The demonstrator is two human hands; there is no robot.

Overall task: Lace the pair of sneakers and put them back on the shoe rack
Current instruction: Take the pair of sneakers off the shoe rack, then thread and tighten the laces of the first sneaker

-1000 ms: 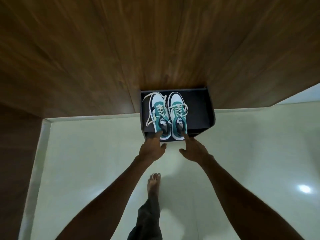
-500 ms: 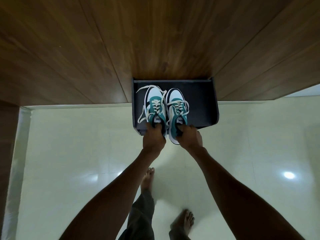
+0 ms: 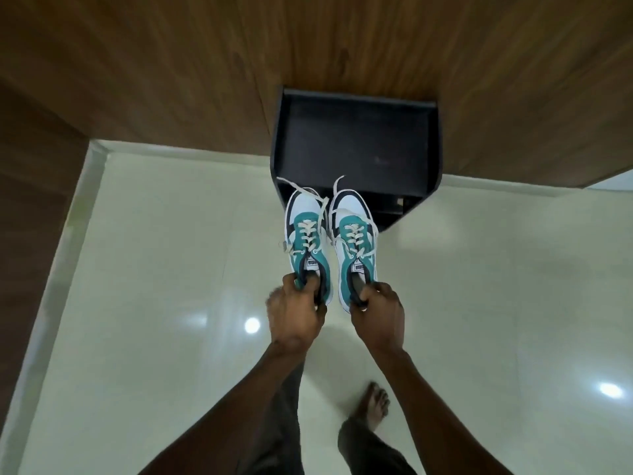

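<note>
Two teal, white and black sneakers with loose cream laces hang in the air in front of the black shoe rack (image 3: 352,132). My left hand (image 3: 296,311) grips the heel opening of the left sneaker (image 3: 306,234). My right hand (image 3: 376,313) holds the right sneaker (image 3: 354,241) the same way at its heel. Both shoes point toes away from me, side by side, over the rack's front edge and the floor. The rack's top surface is bare. Lace ends trail off toward the toes.
The rack stands against a brown wood-panelled wall (image 3: 308,46). A glossy cream tiled floor (image 3: 154,269) spreads around it. My bare right foot (image 3: 375,402) and dark trouser legs are below my arms. A dark wooden panel (image 3: 30,200) borders the left.
My hands closed on the heels of the sneakers that sat on the rack, then lifted them off and pulled them toward me. The rack top is now bare.
</note>
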